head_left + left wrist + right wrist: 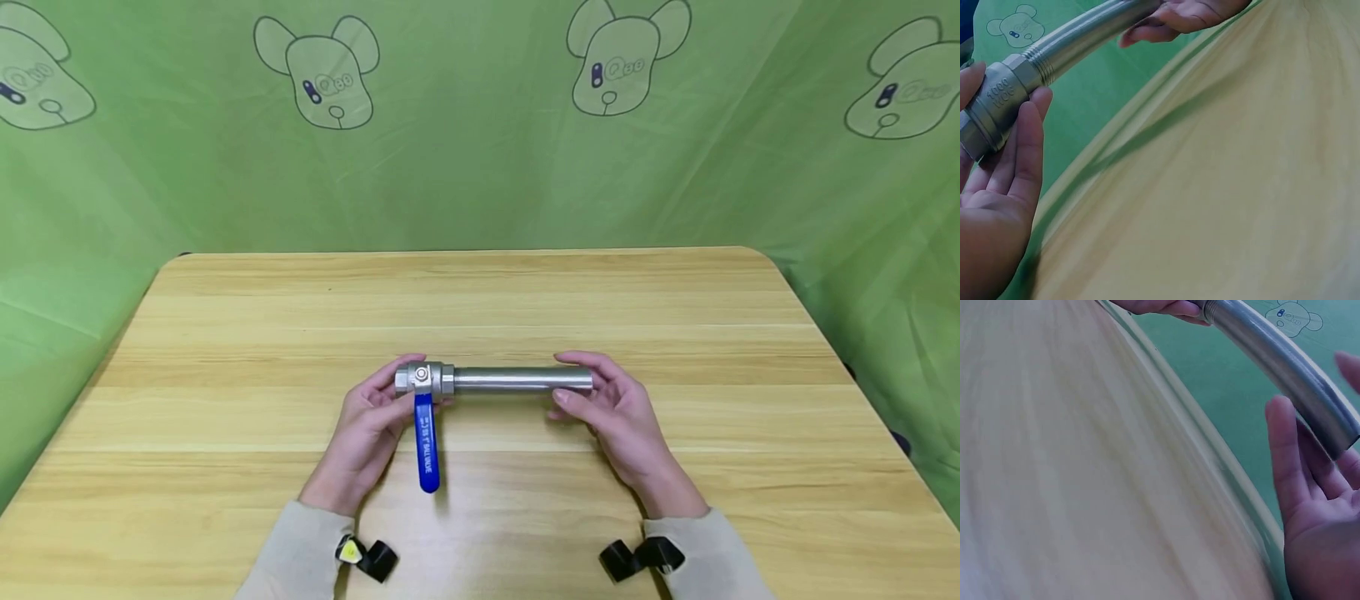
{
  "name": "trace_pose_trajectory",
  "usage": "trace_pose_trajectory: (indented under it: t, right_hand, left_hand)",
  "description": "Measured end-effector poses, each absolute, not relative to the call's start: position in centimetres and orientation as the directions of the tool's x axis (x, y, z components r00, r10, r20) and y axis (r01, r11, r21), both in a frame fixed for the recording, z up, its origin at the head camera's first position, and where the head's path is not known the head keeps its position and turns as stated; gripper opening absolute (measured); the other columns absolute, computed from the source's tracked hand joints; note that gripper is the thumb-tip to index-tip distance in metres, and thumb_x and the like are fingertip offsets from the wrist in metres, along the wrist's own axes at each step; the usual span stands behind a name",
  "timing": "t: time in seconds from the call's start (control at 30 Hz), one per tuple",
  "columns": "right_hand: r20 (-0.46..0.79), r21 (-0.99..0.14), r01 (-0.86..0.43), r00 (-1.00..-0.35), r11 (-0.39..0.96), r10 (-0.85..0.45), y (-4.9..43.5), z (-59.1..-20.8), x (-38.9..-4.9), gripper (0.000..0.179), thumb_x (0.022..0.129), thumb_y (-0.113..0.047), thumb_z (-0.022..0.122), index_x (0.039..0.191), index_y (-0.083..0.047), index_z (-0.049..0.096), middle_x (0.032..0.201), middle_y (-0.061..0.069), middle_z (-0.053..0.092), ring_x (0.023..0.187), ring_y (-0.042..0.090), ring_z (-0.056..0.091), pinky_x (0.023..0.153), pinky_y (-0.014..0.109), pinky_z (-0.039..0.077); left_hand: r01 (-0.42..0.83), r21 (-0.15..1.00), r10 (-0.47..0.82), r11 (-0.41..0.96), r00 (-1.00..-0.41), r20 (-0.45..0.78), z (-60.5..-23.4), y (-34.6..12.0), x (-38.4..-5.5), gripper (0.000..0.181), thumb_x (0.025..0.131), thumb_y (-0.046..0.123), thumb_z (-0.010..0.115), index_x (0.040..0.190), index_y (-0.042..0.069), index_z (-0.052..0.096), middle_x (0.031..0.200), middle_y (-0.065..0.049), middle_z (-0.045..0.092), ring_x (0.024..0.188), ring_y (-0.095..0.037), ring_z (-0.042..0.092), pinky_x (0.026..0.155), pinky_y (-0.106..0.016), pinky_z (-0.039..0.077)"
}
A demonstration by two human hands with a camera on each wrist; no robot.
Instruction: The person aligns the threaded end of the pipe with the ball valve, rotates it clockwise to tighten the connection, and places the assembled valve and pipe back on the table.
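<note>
My left hand [369, 429] grips a steel ball valve [435, 377] between thumb and fingers. From the valve's body its blue lever handle [426, 446] points toward me. A smooth metal pipe [517, 379] joins the valve's right side, and a few threads [1039, 65] show at the joint in the left wrist view. Around the pipe's free end is my right hand [618, 425], its fingers spread and loosely bent. In the right wrist view its thumb [1349, 372] stands apart from the pipe, while some fingers pass behind it; whether they touch it I cannot tell.
Valve and pipe are held above a light wooden table [480, 308]. A green cloth [465, 167] printed with bear heads hangs behind the table and along its sides. Black wrist devices [378, 561] are strapped over both grey sleeves [300, 554].
</note>
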State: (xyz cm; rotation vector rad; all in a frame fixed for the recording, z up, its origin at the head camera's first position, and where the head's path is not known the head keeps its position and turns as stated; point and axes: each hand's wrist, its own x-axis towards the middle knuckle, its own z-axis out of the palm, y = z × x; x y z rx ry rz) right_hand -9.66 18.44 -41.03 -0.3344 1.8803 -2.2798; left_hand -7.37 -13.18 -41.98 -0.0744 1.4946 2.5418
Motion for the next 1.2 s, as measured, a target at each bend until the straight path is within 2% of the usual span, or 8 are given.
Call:
trace_pose_trajectory:
  t: [0.1,0.2,0.33,0.5,0.73,0.83,0.97,1.2]
  right_hand:
    - [0.092,-0.975,-0.036,-0.963,-0.218,-0.253,18.49,-41.10,-9.66,0.051,0.090,0.018,0.070,0.137,-0.001,0.064,0.127,0.003,0.077,0.111,0.015,0.076,0.093,0.031,0.068]
    - [0.096,-0.972,-0.042,-0.968,-0.230,-0.231,18.57,-41.09,-9.65,0.048,0.087,0.021,0.071,0.130,-0.001,0.069,0.123,0.003,0.078,0.111,0.013,0.076,0.097,0.027,0.066]
    - [0.067,-0.971,-0.015,-0.975,-0.238,-0.214,18.66,-41.01,-9.63,0.041,0.088,0.020,0.071,0.120,-0.005,0.074,0.114,0.002,0.079,0.103,0.012,0.076,0.094,0.026,0.067]
    - [0.041,-0.968,0.012,-0.978,-0.251,-0.205,18.72,-40.86,-9.68,0.034,0.093,0.016,0.069,0.119,-0.006,0.075,0.111,0.003,0.079,0.095,0.013,0.079,0.089,0.030,0.069]
    - [0.023,-0.969,0.023,-0.983,-0.245,-0.183,18.74,-40.89,-9.72,0.027,0.097,0.010,0.069,0.119,-0.005,0.075,0.109,0.004,0.078,0.090,0.014,0.080,0.084,0.029,0.070]
    - [0.019,-0.968,0.026,-0.984,-0.248,-0.178,18.73,-40.93,-9.77,0.024,0.099,0.008,0.069,0.118,-0.005,0.075,0.108,0.004,0.079,0.087,0.016,0.082,0.081,0.028,0.070]
    - [0.013,-0.969,0.028,-0.986,-0.244,-0.166,18.70,-41.04,-9.84,0.020,0.101,0.005,0.068,0.116,-0.006,0.075,0.106,0.004,0.080,0.083,0.018,0.083,0.078,0.028,0.070]
    - [0.009,-0.973,0.027,-0.988,-0.230,-0.157,18.58,-41.09,-9.85,0.019,0.101,0.004,0.068,0.115,-0.008,0.074,0.106,0.003,0.080,0.080,0.016,0.082,0.078,0.028,0.070]
  left_hand:
    - [-0.188,0.860,0.134,-0.474,-0.981,-0.140,-41.96,-13.15,-7.39,0.053,0.096,-0.010,0.062,0.147,0.002,0.058,0.128,-0.001,0.077,0.119,-0.016,0.074,0.114,-0.037,0.059]
    - [-0.181,0.868,0.137,-0.463,-0.982,-0.132,-41.91,-13.07,-7.36,0.050,0.095,-0.010,0.064,0.143,0.007,0.063,0.127,-0.001,0.078,0.117,-0.016,0.075,0.113,-0.037,0.060]
    - [-0.164,0.884,0.125,-0.438,-0.985,-0.121,-41.91,-12.96,-7.27,0.050,0.094,-0.010,0.065,0.137,0.013,0.068,0.122,0.002,0.080,0.112,-0.013,0.076,0.107,-0.030,0.062]
    - [-0.150,0.889,0.103,-0.432,-0.988,-0.117,-41.86,-12.83,-7.11,0.050,0.092,-0.013,0.066,0.130,0.019,0.074,0.118,0.003,0.080,0.108,-0.011,0.074,0.101,-0.024,0.063]
    - [-0.148,0.896,0.084,-0.419,-0.989,-0.124,-41.72,-12.47,-7.05,0.049,0.090,-0.014,0.069,0.120,0.024,0.078,0.121,0.001,0.078,0.108,-0.012,0.074,0.098,-0.025,0.065]
    - [-0.145,0.898,0.081,-0.415,-0.989,-0.122,-41.74,-12.45,-7.04,0.052,0.089,-0.015,0.069,0.122,0.024,0.078,0.121,0.000,0.077,0.108,-0.013,0.073,0.097,-0.027,0.066]
    - [-0.139,0.896,0.095,-0.422,-0.989,-0.109,-41.77,-12.46,-7.04,0.053,0.090,-0.014,0.069,0.127,0.023,0.077,0.122,-0.002,0.074,0.108,-0.015,0.074,0.100,-0.033,0.066]
    - [-0.139,0.887,0.118,-0.440,-0.988,-0.096,-41.81,-12.55,-7.07,0.047,0.092,-0.014,0.068,0.120,0.022,0.078,0.120,-0.001,0.076,0.109,-0.016,0.075,0.101,-0.041,0.066]
